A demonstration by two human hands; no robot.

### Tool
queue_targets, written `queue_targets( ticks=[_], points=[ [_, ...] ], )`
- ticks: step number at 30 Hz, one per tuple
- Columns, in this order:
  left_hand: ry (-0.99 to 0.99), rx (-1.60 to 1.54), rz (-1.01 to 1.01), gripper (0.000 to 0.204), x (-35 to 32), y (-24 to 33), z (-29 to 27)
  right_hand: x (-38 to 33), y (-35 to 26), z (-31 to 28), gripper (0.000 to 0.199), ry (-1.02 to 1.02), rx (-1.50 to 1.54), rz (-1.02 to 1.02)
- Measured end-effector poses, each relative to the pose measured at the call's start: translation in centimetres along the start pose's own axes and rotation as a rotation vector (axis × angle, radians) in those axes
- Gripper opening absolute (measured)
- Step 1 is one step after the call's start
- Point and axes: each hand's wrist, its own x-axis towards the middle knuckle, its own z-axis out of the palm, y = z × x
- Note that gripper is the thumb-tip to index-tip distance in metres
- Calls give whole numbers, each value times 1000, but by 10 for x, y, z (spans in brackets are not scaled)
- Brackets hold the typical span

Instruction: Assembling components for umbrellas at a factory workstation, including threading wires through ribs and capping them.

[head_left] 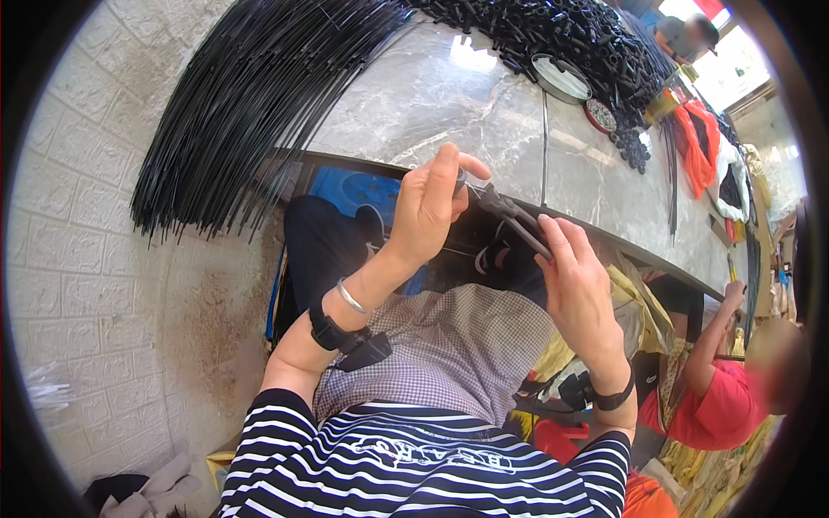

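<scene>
Black pliers (511, 216) sit gripped in the right hand (577, 285), just near the counter (484, 129) edge. Left hand (429, 207) pinches a thin black rod (462, 177) at their tip. Open counter lies beyond.

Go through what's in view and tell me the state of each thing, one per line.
Left hand: raised, pinching a small part at its fingertips.
Right hand: gripping the pliers.
Pliers: held, tips at the left fingers; open or shut unclear.
Black rods: fanned over the table edge.
Marble table: partly covered.
</scene>
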Motion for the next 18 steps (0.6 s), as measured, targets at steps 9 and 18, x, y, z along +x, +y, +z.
queue_targets(
  ticks=[9,18],
  points=[
    [-7,-50,-123,49,-7,0,6,-6,1,1,32,-48,5,62],
    [-64,-58,-120,47,-14,-12,9,-31,9,21,40,-211,502,327]
  ],
)
